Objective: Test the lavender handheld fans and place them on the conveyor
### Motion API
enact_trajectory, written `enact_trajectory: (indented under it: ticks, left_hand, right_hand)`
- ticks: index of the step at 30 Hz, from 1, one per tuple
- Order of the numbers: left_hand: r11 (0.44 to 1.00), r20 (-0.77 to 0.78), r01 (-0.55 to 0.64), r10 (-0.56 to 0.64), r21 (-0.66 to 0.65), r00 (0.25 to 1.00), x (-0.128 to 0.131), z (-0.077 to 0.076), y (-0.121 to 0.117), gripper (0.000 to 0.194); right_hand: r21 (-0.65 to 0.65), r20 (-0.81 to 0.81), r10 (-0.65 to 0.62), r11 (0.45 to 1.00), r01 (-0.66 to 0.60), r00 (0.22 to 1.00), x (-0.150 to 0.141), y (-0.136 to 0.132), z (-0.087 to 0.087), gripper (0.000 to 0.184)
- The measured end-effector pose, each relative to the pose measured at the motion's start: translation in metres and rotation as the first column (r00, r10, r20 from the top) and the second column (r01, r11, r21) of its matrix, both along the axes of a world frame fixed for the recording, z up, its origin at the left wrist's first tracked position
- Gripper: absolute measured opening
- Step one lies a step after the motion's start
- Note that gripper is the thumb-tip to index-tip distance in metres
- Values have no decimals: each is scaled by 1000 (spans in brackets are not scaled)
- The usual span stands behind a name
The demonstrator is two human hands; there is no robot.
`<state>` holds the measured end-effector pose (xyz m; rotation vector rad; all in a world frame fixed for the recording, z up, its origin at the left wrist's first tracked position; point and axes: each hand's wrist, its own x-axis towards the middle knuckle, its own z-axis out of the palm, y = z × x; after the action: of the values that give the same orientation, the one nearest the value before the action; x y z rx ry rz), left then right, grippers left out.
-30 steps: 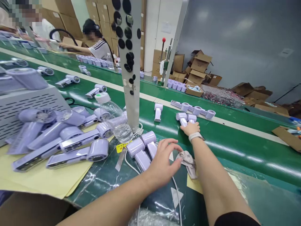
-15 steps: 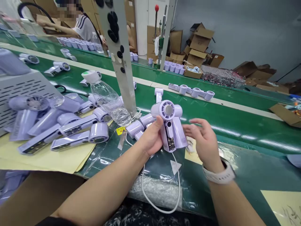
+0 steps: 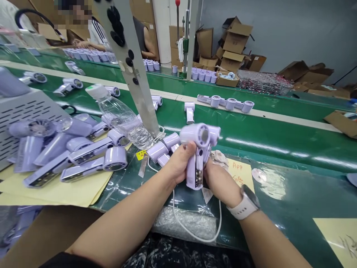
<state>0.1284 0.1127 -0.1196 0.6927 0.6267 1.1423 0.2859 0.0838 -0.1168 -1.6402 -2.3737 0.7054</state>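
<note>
At centre, just above the bench (image 3: 295, 208), the right hand (image 3: 220, 180) has closed in on the rear purple fan (image 3: 214, 134); both hands now meet at the pair. Left hand (image 3: 178, 163) grips the front purple fan (image 3: 195, 134), thumb below its head, handle towards 6 o'clock. Right fingers hidden; closure cannot be told. Cloth (image 3: 219, 156) at 3 o'clock, two fans (image 3: 157, 150) at 9.

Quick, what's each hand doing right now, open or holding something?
Left hand: closed on a lilac fan, thumb in front.
Right hand: close beside the fan's handle; fingers hidden, so its grip can't be told.
</note>
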Motion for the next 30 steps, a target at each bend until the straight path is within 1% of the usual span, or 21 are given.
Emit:
enact_trajectory:
  ticks: [1, 2, 3, 4, 5, 6, 7, 8, 9, 12, 15, 18, 20, 21, 23, 25, 26, 27, 28, 30]
  left_hand:
    - [998, 66, -59, 60, -7, 996, -2, 2, 2, 75]
    - [992, 122, -126, 126, -11, 984, -5, 5, 4, 74]
    - [980, 160, -198, 197, -10, 967, -9, 7, 7, 73]
    - [964, 180, -265, 262, -6, 948, -14, 9, 10, 71]
    - [948, 186, -317, 312, -3, 932, -17, 12, 13, 69]
    - [939, 184, -343, 338, -6, 923, -20, 13, 14, 68]
    - [938, 179, -346, 342, -13, 922, -22, 15, 15, 68]
    - [943, 174, -332, 330, -21, 928, -22, 16, 15, 69]
    - [951, 174, -308, 307, -25, 936, -22, 18, 14, 70]
    - [969, 188, -248, 241, 14, 952, -20, 24, 8, 72]
    - [974, 191, -212, 193, 84, 962, -19, 31, 3, 71]
    - [981, 206, -178, 158, 83, 966, -19, 33, 2, 71]
    - [971, 204, -221, 200, 90, 958, -17, 31, 3, 72]
    - [960, 192, -262, 240, 102, 952, -16, 29, 3, 72]
    - [931, 167, -342, 319, 129, 933, -12, 26, 3, 73]
    - [915, 151, -377, 356, 143, 922, -9, 24, 1, 73]
    - [912, 146, -382, 362, 148, 921, -8, 24, 0, 74]
    - [912, 145, -382, 363, 147, 921, -7, 24, -1, 75]
    - [913, 148, -385, 365, 139, 919, -6, 25, -2, 75]
    - [916, 186, -390, 369, 95, 911, -7, 27, -2, 76]
  right_hand:
    - [-70, -91, 1, 998, -8, 996, 3, -1, 2, 20]
    - [-165, -233, -9, 986, -30, 973, 5, -2, 4, 16]
    - [-261, -402, -47, 963, -65, 914, 5, -4, 5, 13]
    - [-337, -560, -109, 936, -105, 821, 3, -5, 5, 12]
    - [-392, -677, -185, 910, -136, 712, -1, -7, 5, 15]
    - [-425, -746, -253, 893, -146, 616, -7, -10, 5, 20]
    - [-433, -775, -293, 892, -133, 560, -14, -12, 5, 24]
    - [-427, -790, -307, 897, -116, 531, -20, -15, 4, 25]
    - [-409, -799, -300, 906, -106, 521, -26, -17, 4, 25]
    - [-317, -815, -218, 944, -97, 537, -36, -24, 5, 27]
    - [-277, -810, -177, 956, -100, 559, -33, -26, 9, 30]
    - [-250, -804, -150, 963, -99, 575, -29, -29, 10, 36]
    - [-249, -810, -185, 968, -41, 557, -32, -33, 8, 37]
    - [-271, -814, -229, 963, 0, 533, -34, -36, 6, 37]
    - [-358, -808, -342, 932, 60, 480, -41, -42, 1, 40]
    - [-435, -788, -415, 898, 65, 455, -45, -45, -2, 44]
    - [-436, -785, -412, 898, 61, 462, -46, -46, -3, 44]
    - [-401, -789, -376, 914, 57, 486, -46, -45, -2, 43]
    - [-332, -794, -311, 942, 55, 523, -46, -45, 0, 40]
    - [-130, -786, -131, 990, 46, 604, -43, -42, 5, 33]
